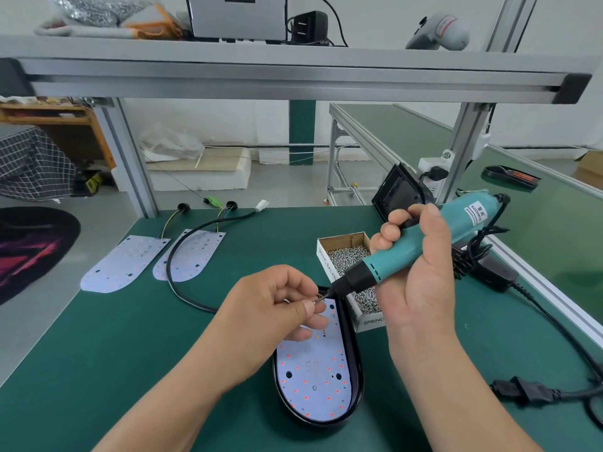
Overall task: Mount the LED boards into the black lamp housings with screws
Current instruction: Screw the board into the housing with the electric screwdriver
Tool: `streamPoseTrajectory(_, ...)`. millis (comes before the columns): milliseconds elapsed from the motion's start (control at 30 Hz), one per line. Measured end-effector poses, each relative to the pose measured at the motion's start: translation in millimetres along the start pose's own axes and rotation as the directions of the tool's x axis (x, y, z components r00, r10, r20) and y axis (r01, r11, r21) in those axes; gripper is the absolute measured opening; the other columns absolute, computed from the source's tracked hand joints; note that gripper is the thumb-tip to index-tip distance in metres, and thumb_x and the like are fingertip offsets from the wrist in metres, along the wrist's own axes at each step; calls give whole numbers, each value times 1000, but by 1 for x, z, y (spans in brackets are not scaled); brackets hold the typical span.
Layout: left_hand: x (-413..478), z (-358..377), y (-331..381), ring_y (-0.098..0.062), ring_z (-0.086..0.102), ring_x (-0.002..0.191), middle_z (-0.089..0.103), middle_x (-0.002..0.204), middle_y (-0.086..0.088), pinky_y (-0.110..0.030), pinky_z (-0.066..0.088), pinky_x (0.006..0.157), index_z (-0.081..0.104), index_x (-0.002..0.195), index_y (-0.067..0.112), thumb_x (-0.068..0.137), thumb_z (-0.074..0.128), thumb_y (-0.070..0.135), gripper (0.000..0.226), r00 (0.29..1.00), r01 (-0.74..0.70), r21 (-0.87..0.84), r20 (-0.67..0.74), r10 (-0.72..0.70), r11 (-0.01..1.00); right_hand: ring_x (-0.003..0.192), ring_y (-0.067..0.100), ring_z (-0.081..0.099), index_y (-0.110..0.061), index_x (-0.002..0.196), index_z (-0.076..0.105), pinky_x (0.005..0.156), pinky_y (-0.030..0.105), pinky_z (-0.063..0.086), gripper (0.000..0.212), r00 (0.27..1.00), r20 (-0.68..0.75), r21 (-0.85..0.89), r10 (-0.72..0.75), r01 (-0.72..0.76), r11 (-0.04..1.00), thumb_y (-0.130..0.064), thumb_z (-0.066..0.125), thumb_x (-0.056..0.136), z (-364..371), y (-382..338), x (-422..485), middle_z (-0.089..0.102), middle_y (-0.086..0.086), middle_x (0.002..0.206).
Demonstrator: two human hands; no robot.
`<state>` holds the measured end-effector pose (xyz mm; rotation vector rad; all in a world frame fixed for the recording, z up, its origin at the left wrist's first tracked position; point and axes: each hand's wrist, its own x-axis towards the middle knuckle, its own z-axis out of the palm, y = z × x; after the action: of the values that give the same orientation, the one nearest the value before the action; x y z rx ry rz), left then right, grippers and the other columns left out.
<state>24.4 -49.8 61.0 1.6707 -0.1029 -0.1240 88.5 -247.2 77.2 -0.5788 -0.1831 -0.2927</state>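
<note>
A black oval lamp housing (356, 380) lies on the green mat with a white LED board (313, 383) seated inside it. My left hand (277, 318) hovers over the board's far end and pinches a small screw (317, 300) between thumb and fingertips. My right hand (414, 275) grips a teal electric screwdriver (421, 252), whose tip touches the screw. Two more LED boards, one at the left (125, 264) and one beside it (192, 256), lie flat at the mat's far left with wires attached.
An open cardboard box of screws (350, 256) stands just right of the housing. Another black housing (399, 190) leans upright at the back. The screwdriver's black cord and plug (522, 391) trail over the mat at right. A black cable (182, 288) loops from the boards.
</note>
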Motion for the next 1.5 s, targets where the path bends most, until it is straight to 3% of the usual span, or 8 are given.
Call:
streamPoseTrajectory(467,-2,4,-2,-13,81,89,82,93,5,-25,63,66,73,100,21,99,65,0,22,992,-69,170,-91,86,983,70,15,58,-15,105,57,66,26,53,21,997,-74,10,17,-16,1000,-33,68,104,-3,5,-3,64,4,91)
streamPoseTrajectory(700,-5,2,3,-11,80,92,80,108,16,-23,63,71,75,111,29,95,67,2,32,995,-76,156,-46,84,985,71,16,58,-14,104,57,66,26,53,22,992,-119,45,39,-34,998,-32,69,103,-4,6,-2,63,5,91)
streamPoseTrajectory(833,0,-15,8,-4,69,64,74,88,19,-24,58,55,71,108,35,97,65,13,25,955,-87,245,-257,151,966,70,16,57,-14,104,56,66,26,52,21,989,-141,35,33,-28,999,-30,70,103,-6,5,-1,63,5,90)
streamPoseTrajectory(900,2,-30,10,-4,63,59,68,84,16,-26,57,54,63,113,40,97,65,30,20,963,42,391,-262,67,919,70,16,57,-14,106,55,66,27,52,21,990,-142,18,21,-18,1000,-30,69,103,-6,6,-1,64,5,90)
streamPoseTrajectory(1033,2,-36,7,-15,78,76,75,88,11,-33,65,67,53,121,48,82,64,52,41,960,255,414,3,-282,874,71,16,58,-15,104,56,68,27,52,19,991,-132,-40,0,-6,999,-29,68,104,-3,13,-3,64,6,91)
streamPoseTrajectory(1133,5,-23,-4,-26,79,81,80,96,1,-43,67,72,48,119,42,86,63,38,36,961,235,401,39,-272,886,71,16,58,-15,104,56,68,27,52,17,993,-115,-61,-3,-4,998,-28,66,105,-2,17,-6,65,7,91)
streamPoseTrajectory(1267,10,-13,-16,-19,78,73,81,93,-4,-30,60,56,54,118,29,93,60,14,29,965,262,227,-65,-254,938,74,17,60,-14,107,56,70,27,54,16,994,-107,-92,-11,1,996,-27,66,105,-2,21,-8,66,8,92)
streamPoseTrajectory(1500,16,-17,-27,-29,80,86,82,98,-7,-35,62,60,54,120,25,91,59,9,33,957,289,155,-36,-287,945,74,17,59,-12,110,54,71,29,54,20,995,-102,-148,-16,0,989,-26,68,105,6,37,-4,66,8,92)
